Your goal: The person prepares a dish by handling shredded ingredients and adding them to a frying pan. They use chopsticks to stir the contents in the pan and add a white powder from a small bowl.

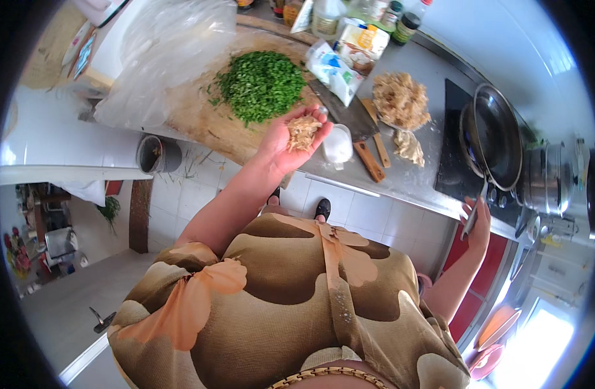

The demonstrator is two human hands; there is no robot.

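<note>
My left hand [295, 138], palm up at the front edge of a wooden cutting board [195, 107], cups a small heap of pale dried shrimp or flakes [303, 132]. Just beyond it lies a mound of chopped green herbs [261, 85]. My right hand [479, 221] is around the handle of a frying pan [496, 136], which is tilted over the stove. A cleaver [343, 114] with a wooden handle and a white container [337, 144] are right of my left hand. Farther right sits a heap of similar pale flakes [401, 99].
Food packets [334, 70] and bottles [406, 24] stand along the back of the counter. A crumpled clear plastic bag [166, 58] covers the board's left part. Stacked steel pots [545, 180] are right of the black cooktop [448, 160]. A bin [156, 153] stands on the tiled floor.
</note>
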